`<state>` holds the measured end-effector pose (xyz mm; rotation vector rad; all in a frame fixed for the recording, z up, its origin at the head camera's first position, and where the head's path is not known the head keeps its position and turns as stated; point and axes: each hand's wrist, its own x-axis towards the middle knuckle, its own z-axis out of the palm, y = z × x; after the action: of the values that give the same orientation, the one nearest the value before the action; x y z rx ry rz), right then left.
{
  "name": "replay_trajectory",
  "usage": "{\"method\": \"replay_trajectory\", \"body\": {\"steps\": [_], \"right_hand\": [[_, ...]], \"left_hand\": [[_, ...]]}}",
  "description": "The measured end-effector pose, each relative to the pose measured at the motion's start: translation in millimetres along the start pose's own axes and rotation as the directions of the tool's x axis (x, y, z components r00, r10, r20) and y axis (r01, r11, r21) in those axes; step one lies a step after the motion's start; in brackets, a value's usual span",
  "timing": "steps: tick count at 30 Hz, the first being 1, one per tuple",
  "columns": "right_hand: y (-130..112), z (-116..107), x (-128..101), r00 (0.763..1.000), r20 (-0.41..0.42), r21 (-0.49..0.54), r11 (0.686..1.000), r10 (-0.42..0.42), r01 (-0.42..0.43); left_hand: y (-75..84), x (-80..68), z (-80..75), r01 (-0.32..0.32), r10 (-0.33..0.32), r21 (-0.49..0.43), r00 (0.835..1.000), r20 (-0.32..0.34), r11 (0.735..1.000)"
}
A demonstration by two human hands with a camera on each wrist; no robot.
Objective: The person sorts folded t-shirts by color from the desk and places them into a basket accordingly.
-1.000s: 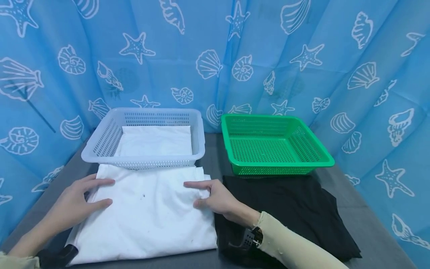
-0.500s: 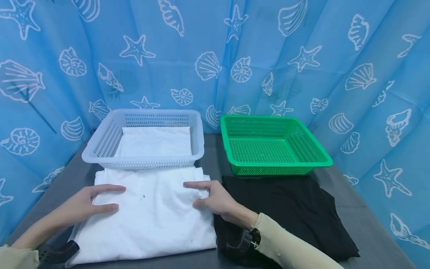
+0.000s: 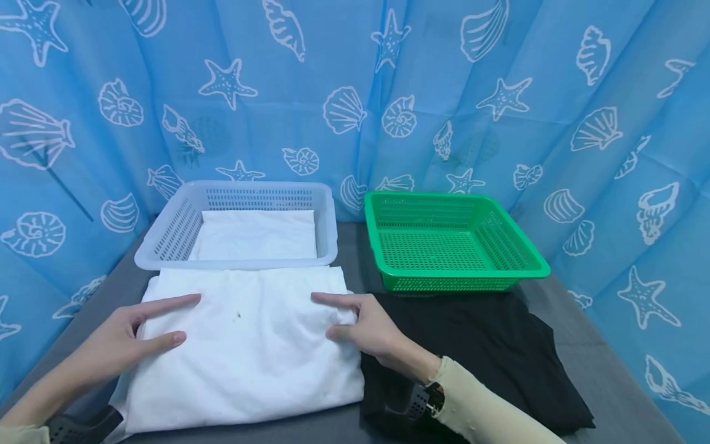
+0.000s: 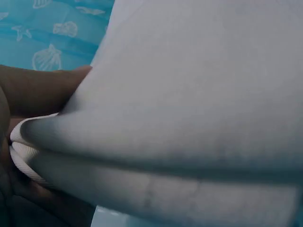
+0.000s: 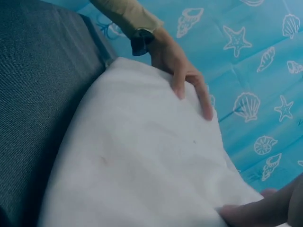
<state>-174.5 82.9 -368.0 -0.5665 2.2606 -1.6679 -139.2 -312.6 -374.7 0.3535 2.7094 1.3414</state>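
Observation:
A folded white garment (image 3: pixel 249 364) lies broad and flat in front of me, a small dark mark near its middle. My left hand (image 3: pixel 113 342) grips its left side, thumb and forefinger over the top. In the left wrist view, the thick folded layers (image 4: pixel 165 118) with a ribbed edge sit between that hand's thumb and fingers (image 4: pixel 38 90). At the right side my right hand (image 3: pixel 371 324) holds the cloth, with thumb and forefinger on top and the other fingers hidden. The garment's far edge overlaps the front of a white basket (image 3: pixel 238 264).
Inside the white basket lies another folded white cloth (image 3: pixel 257 234). A green basket (image 3: pixel 466 272), with nothing in it, stands to its right. Black fabric (image 3: pixel 488 357) lies on the grey table (image 3: pixel 577 345) before it. A blue shell-print curtain (image 3: pixel 355 74) closes off the back and sides.
My left hand has shifted on the garment's left side. The garment's far edge has risen and moved forward over the white basket's front; my right hand has moved slightly right with it.

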Motion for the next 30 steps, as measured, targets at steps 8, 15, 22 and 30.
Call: {"method": "replay_trajectory", "body": {"steps": [8,15,22,30], "right_hand": [[-5.9,-11.6,-13.6,0.996,-0.003,0.016,0.996,-0.085,0.085],[-21.9,-26.0,-13.4,0.985,-0.036,0.025,0.985,-0.167,0.168],[-35.3,-34.8,-0.5,0.975,-0.062,0.005,0.976,-0.215,0.216],[-61.2,-49.3,38.0,0.964,-0.129,0.022,0.972,-0.231,0.236]], "left_hand": [[22.2,-5.0,-5.2,-0.02,0.023,0.055,0.998,-0.053,0.998],[36.2,2.7,-14.2,-0.052,0.066,0.119,0.991,-0.116,0.991],[46.5,15.1,-27.4,-0.073,0.098,0.166,0.984,-0.151,0.984],[65.6,46.1,-54.2,-0.054,0.084,0.116,0.958,-0.273,0.992]]}}
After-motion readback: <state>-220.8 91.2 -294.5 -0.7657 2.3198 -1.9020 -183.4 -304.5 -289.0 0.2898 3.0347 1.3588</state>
